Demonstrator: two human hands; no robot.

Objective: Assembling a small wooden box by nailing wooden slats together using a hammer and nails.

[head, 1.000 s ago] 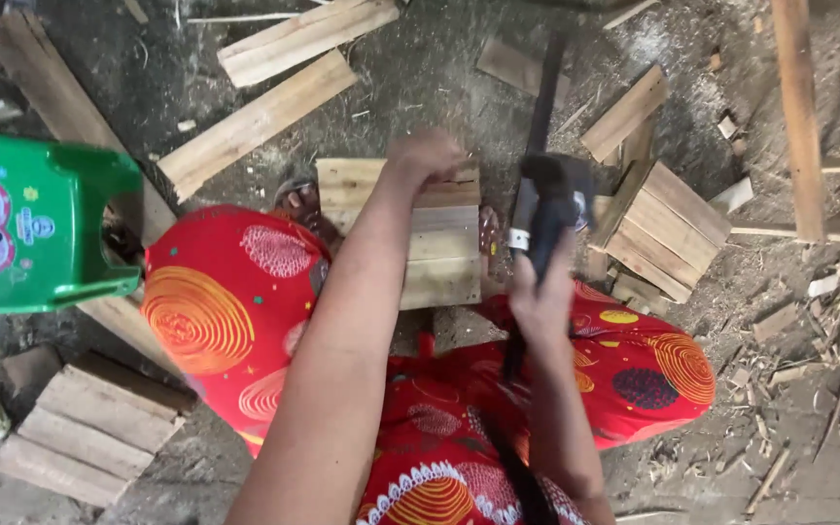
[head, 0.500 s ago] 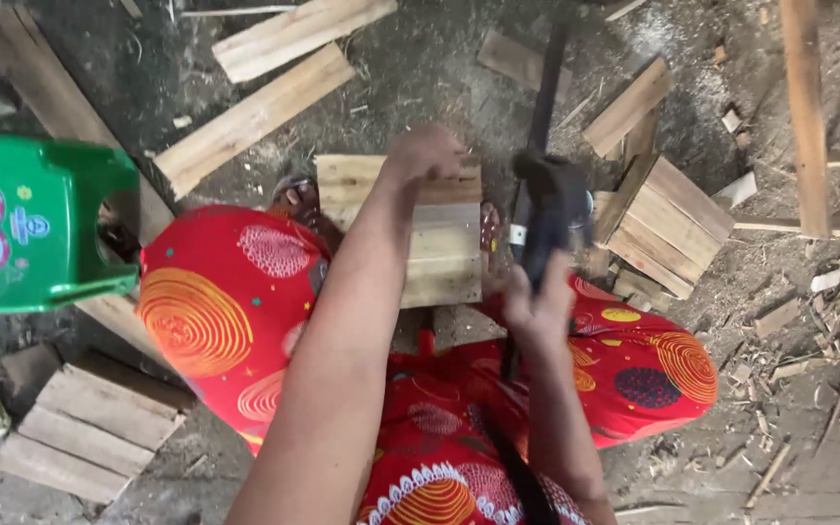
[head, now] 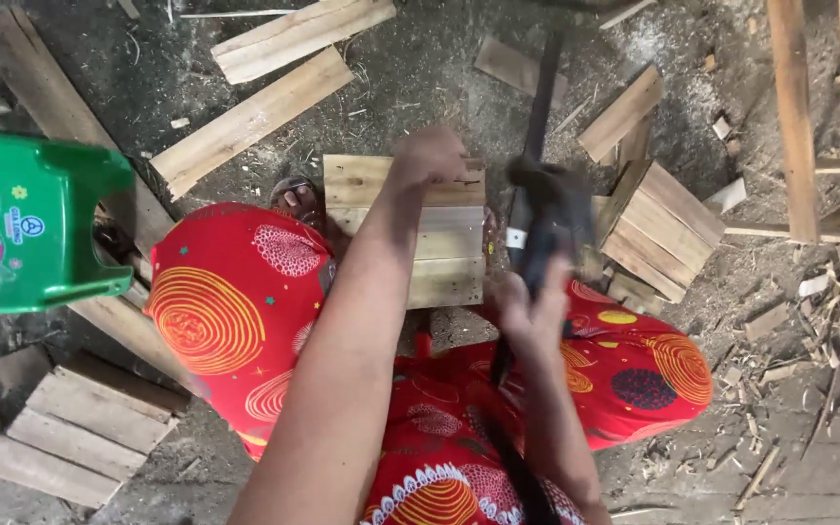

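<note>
A small panel of pale wooden slats [head: 439, 258] lies on the dirt floor between my knees, which are covered in red patterned cloth. My left hand [head: 430, 156] rests on the panel's far edge and holds it down. My right hand [head: 527, 311] grips the handle of a dark hammer [head: 546, 219], whose blurred head hangs just right of the panel, a little above it. Part of a foot in a sandal [head: 294, 197] shows at the panel's left.
A green plastic stool [head: 31, 233] stands at the left. Loose planks [head: 255, 117] lie beyond the panel. Finished slat panels lie at the right [head: 668, 228] and lower left [head: 70, 433]. A wooden frame [head: 809, 117] and wood scraps fill the right side.
The hammer has swung up a little and toward me while my right hand shifted; its head is blurred with motion. My left hand stays on the panel.
</note>
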